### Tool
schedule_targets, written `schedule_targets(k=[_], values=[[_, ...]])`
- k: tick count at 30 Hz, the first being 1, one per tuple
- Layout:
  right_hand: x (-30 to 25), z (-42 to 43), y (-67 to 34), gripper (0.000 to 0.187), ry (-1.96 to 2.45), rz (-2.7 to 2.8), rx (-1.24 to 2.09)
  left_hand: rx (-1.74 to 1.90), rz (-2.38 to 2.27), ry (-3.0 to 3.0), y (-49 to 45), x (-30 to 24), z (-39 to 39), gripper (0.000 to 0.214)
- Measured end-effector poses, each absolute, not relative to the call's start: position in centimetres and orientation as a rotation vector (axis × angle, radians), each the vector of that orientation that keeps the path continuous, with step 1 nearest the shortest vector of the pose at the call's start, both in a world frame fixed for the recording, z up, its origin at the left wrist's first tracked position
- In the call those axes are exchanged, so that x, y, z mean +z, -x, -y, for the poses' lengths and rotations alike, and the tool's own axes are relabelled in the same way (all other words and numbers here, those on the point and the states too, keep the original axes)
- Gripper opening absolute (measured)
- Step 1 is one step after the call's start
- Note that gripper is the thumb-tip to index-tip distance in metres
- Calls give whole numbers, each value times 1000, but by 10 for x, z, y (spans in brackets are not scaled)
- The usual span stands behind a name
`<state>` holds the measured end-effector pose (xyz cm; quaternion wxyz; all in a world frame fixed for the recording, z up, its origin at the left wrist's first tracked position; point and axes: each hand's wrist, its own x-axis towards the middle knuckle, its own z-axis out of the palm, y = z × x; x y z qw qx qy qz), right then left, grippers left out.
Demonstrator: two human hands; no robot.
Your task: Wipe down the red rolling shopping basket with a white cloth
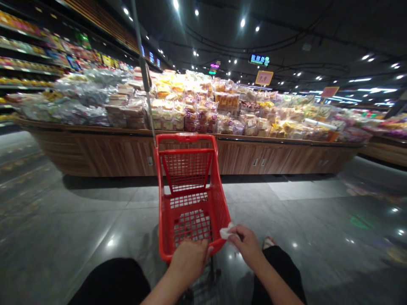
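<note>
Head view: I see my left hand (pixel 190 259) gripping the latticed cart (pixel 220 199) at six o'clock, right hand (pixel 244 240) pinching crumpled tissue (pixel 225 232).

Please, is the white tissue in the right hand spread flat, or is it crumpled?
Crumpled: the white tissue looks bunched at the fingers of the right hand, with an uneven outline.

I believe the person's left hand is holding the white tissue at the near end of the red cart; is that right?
Not quite: the head view shows the right hand, not the left, holding the white tissue at the near end of the red cart.
</note>
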<state>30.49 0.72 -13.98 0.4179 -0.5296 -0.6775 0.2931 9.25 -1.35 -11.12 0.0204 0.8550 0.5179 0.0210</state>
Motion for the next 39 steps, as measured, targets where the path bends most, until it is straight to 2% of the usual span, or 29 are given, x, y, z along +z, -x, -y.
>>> schedule_targets(k=[7,14,23,32,39], values=[[-142,-20,-293,14,1328,1602,433,57,-1616,-2661,-99,-107,10,39],[-147,-1,-288,16,1307,1688,512,29,-1591,-2703,-88,-111,11,40],[-109,-79,-269,18,1337,1682,369,24,-1548,-2746,-62,-115,15,43],[-115,-25,-258,19,1312,1842,539,55,-1405,-2811,-32,-109,14,38],[-102,-81,-259,17,1287,1694,490,120,-1402,-2745,-22,-99,8,42]])
